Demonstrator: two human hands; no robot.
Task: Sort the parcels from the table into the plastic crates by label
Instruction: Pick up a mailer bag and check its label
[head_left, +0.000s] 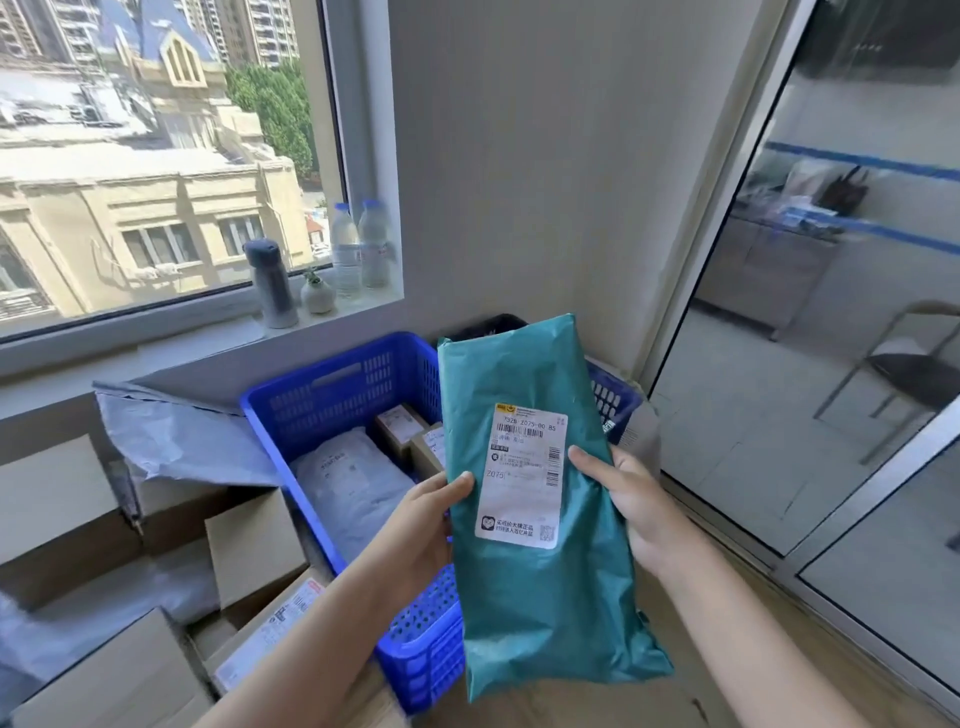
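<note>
A teal plastic mailer parcel with a white shipping label facing me is held upright in front of the camera. My left hand grips its left edge, thumb on the front. My right hand grips its right edge, thumb near the label. Behind and below the parcel stands a blue plastic crate holding a grey mailer and small brown boxes. A second blue crate shows partly behind the parcel on the right.
Cardboard boxes and grey bags are piled at the left. Bottles, a flask and a small plant pot stand on the window sill. A glass partition runs along the right. Wooden surface lies under my right arm.
</note>
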